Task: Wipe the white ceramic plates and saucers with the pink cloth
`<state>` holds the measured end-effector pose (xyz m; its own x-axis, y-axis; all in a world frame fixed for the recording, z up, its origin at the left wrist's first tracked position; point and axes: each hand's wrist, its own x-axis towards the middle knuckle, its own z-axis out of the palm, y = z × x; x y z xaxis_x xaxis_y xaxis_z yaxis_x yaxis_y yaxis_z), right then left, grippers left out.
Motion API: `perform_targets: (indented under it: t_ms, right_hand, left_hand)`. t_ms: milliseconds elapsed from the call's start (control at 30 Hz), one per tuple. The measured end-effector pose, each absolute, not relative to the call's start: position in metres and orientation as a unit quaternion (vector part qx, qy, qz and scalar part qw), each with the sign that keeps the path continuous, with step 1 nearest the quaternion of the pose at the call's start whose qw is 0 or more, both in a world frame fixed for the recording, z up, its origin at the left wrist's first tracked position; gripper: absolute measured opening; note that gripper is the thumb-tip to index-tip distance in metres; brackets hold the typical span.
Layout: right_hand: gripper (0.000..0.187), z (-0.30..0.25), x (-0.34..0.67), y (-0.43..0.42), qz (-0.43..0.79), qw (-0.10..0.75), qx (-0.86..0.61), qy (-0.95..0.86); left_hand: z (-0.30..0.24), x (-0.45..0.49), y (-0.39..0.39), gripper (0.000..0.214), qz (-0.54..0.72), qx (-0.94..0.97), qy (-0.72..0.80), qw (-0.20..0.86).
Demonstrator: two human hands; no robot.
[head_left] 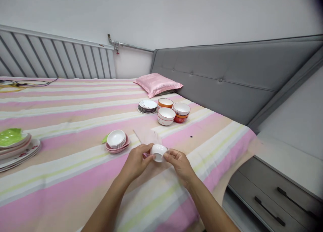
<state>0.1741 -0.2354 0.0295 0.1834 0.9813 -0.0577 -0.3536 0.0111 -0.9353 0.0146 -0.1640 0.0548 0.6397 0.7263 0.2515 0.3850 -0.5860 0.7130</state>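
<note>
A small white bowl [159, 154] is tilted between my two hands above the striped bedspread, its underside turned toward me. My left hand [137, 160] pinches the bowl's left side with thumb and fingers, and my right hand [180, 163] grips its right edge. Behind the bowl lies a thin, pale, see-through sheet [144, 138], partly hidden by the hands; I cannot tell whether it is paper or plastic. To the left, small white dishes [116, 138] are stacked on pink dishes [118, 150], with a green leaf-shaped piece [105, 138] showing beside them.
Farther back stand stacked bowls [166, 117] and a pile of plates [147, 106], near a pink pillow [157, 83]. Plates with a green leaf dish [10, 137] lie at far left. A grey headboard [214, 74] and a drawer cabinet [275, 185] bound the right side.
</note>
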Motion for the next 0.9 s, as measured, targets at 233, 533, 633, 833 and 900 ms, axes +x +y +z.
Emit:
perform_targets:
  t_ms: [233, 533, 633, 833, 900]
  right_hand:
    - [0.031, 0.033, 0.172, -0.239, 0.536, 0.588, -0.463, -0.39]
    - [0.025, 0.021, 0.174, -0.237, 0.532, 0.566, -0.455, -0.436]
    - [0.023, 0.018, 0.176, -0.237, 0.524, 0.56, -0.453, -0.454]
    - [0.023, 0.022, 0.173, -0.236, 0.514, 0.588, -0.452, -0.43]
    - [0.025, 0.024, 0.171, -0.235, 0.508, 0.616, -0.461, -0.388]
  left_hand:
    - [0.056, 0.013, -0.169, 0.032, 0.236, 0.882, 0.334, 0.235]
    - [0.059, 0.021, -0.179, 0.038, 0.187, 0.917, 0.326, 0.137]
    - [0.06, 0.024, -0.183, 0.038, 0.179, 0.921, 0.324, 0.12]
    - [0.052, 0.024, -0.177, 0.04, 0.284, 0.886, 0.31, 0.196]
    - [0.047, 0.025, -0.173, 0.042, 0.348, 0.843, 0.325, 0.252]
